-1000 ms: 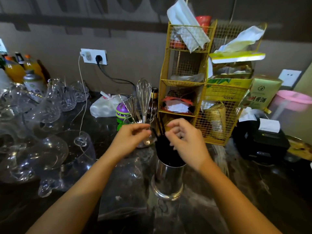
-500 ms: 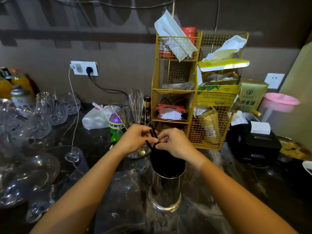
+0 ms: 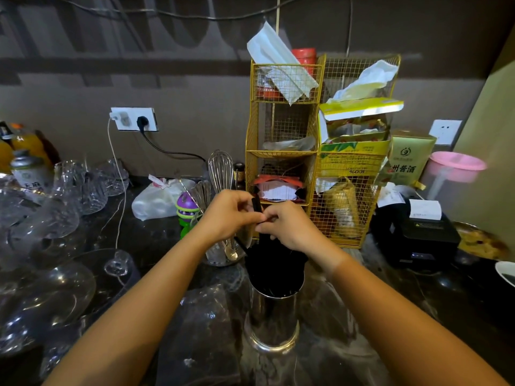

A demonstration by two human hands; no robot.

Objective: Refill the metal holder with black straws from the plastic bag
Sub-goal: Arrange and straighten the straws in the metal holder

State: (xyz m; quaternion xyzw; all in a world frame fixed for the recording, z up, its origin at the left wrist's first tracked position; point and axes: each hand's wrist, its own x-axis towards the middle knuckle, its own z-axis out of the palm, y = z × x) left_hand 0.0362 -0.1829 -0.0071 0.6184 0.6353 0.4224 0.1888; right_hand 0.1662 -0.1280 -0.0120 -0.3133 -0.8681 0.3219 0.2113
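Metal holder [image 3: 271, 319] full of black straws [image 3: 274, 263]

Metal holder [image 3: 271, 321] on counter [image 3: 145, 240] near front edge, straws [image 3: 274, 263] standing in it, plastic bag [image 3: 203, 330] just left of holder, whisk container [image 3: 220, 246] behind it, wire rack [image 3: 315, 151] at back right against wall, glassware [image 3: 41, 232] along left edge, printer [image 3: 418, 232] toward right edge.

At the right of the frame, a green-gold box [image 3: 409, 157] is showing the characters "州香酒". A yellow carton [image 3: 352, 160] in the wire rack is showing "100%" upside down. Other print is reading too blurred.
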